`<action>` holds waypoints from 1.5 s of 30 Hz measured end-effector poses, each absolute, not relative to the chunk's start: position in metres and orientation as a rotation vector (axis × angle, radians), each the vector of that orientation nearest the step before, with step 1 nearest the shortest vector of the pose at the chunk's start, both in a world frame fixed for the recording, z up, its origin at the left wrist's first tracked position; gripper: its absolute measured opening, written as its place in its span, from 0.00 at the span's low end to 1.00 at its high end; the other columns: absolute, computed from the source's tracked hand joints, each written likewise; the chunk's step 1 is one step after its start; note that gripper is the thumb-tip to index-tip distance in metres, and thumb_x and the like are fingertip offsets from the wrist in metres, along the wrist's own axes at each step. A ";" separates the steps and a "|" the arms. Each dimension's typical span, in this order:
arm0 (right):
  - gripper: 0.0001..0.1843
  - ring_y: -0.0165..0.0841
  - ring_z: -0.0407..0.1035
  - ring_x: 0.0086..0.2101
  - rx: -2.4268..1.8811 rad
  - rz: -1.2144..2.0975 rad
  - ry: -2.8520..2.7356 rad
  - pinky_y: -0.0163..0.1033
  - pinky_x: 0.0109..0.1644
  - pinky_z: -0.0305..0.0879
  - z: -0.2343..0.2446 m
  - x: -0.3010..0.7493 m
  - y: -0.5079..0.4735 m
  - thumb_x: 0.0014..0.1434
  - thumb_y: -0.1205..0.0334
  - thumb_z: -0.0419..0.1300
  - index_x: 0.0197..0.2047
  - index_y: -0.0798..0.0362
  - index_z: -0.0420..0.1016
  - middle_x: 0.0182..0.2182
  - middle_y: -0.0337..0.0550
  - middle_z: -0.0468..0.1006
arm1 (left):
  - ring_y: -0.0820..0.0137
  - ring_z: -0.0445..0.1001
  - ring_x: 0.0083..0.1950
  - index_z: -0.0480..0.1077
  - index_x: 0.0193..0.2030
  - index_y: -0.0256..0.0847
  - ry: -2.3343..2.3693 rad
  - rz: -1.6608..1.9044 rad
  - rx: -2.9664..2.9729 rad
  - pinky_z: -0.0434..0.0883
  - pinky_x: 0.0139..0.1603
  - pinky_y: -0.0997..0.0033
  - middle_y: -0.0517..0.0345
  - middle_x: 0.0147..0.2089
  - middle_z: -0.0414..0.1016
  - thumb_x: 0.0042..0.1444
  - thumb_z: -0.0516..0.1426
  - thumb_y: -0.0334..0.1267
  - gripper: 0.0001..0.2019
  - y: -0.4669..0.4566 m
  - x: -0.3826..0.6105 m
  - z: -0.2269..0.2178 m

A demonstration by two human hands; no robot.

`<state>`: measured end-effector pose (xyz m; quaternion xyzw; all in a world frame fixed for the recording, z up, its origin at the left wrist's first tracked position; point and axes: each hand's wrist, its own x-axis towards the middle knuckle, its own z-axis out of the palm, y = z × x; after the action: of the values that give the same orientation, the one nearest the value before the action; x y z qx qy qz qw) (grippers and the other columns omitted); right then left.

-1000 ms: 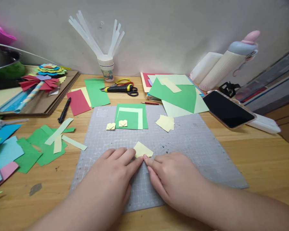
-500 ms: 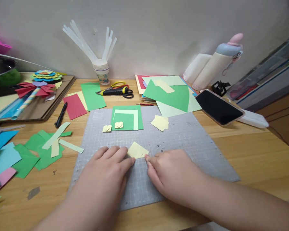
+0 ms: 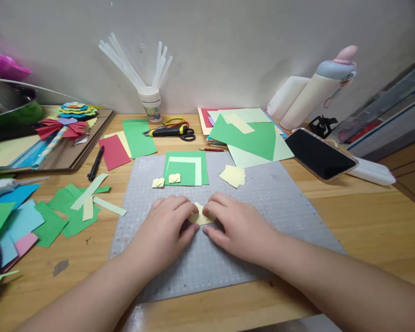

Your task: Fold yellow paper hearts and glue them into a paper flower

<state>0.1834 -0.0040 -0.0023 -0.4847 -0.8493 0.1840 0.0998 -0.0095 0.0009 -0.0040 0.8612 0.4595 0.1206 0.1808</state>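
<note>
A small pale yellow piece of paper (image 3: 201,217) lies on the grey cutting mat (image 3: 180,272), partly covered by my fingers. My left hand (image 3: 168,221) has its thumb and fingertips at the paper's left side, pinching it. On the right side my right hand (image 3: 237,226) grips the paper with bent fingers above and the thumb at the near edge. Beyond my hands, two small folded yellow hearts (image 3: 174,178) sit by a green square sheet (image 3: 185,173) with a pale green L-shaped piece on it. Several yellow paper pieces (image 3: 233,175) lie to the right.
Behind the mat lie a utility knife (image 3: 168,131), scissors (image 3: 187,134), a pencil (image 3: 211,149) and a paper stack (image 3: 249,138). A phone (image 3: 321,154) and bottle (image 3: 318,90) stand right. Cups with strips (image 3: 152,103) stand at the wall. Green scraps (image 3: 50,223) and a pen (image 3: 96,162) are left.
My right hand has turned from a pointing finger at the paper's right corner to a grip over its right side. My left fingers have moved over the left side. The view has shifted slightly.
</note>
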 end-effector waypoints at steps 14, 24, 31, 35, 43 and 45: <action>0.05 0.28 0.64 0.33 -1.353 0.902 -2.216 0.35 0.35 0.59 -0.011 0.186 0.007 0.60 0.68 0.55 0.32 0.53 0.69 0.35 0.38 0.70 | 0.62 0.68 0.49 0.71 0.39 0.42 1.255 0.410 2.410 0.61 0.49 0.58 0.56 0.44 0.73 0.55 0.56 0.32 0.05 0.004 -0.010 -0.001; 0.08 0.32 0.65 0.40 -1.121 0.685 -2.111 0.38 0.43 0.63 -0.012 0.186 0.006 0.58 0.65 0.60 0.42 0.52 0.69 0.42 0.43 0.69 | 0.68 0.71 0.40 0.71 0.32 0.44 1.302 0.699 2.455 0.57 0.44 0.62 0.63 0.32 0.75 0.57 0.56 0.30 0.06 0.006 -0.012 -0.003; 0.06 0.33 0.65 0.38 -0.970 0.374 -2.342 0.39 0.42 0.59 -0.013 0.190 0.010 0.60 0.72 0.55 0.35 0.54 0.72 0.37 0.43 0.72 | 0.69 0.69 0.39 0.68 0.32 0.42 1.213 0.800 2.517 0.57 0.43 0.63 0.63 0.33 0.74 0.57 0.55 0.27 0.06 0.001 -0.011 0.001; 0.07 0.32 0.66 0.37 -0.979 0.392 -2.412 0.38 0.41 0.58 -0.016 0.190 0.014 0.60 0.73 0.55 0.34 0.55 0.73 0.36 0.42 0.73 | 0.66 0.68 0.42 0.68 0.32 0.42 1.161 0.615 2.636 0.56 0.44 0.61 0.61 0.35 0.73 0.55 0.54 0.25 0.07 0.001 -0.012 -0.002; 0.14 0.34 0.69 0.38 -0.918 0.429 -2.585 0.40 0.40 0.55 -0.017 0.193 0.016 0.58 0.76 0.55 0.36 0.51 0.79 0.37 0.41 0.78 | 0.67 0.68 0.40 0.71 0.33 0.43 1.131 0.306 2.676 0.55 0.44 0.60 0.64 0.32 0.74 0.60 0.53 0.30 0.08 -0.002 -0.011 0.001; 0.14 0.34 0.69 0.39 -0.896 0.429 -2.596 0.40 0.41 0.56 -0.015 0.194 0.014 0.59 0.75 0.55 0.35 0.51 0.80 0.37 0.42 0.78 | 0.67 0.68 0.40 0.72 0.31 0.43 1.119 0.274 2.675 0.55 0.44 0.60 0.65 0.31 0.74 0.60 0.53 0.30 0.09 -0.003 -0.012 0.003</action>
<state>0.1936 0.0142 -0.0145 -0.3171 -0.9187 0.1518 0.1799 -0.0117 -0.0032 0.0030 0.9124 0.3817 0.0935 0.1142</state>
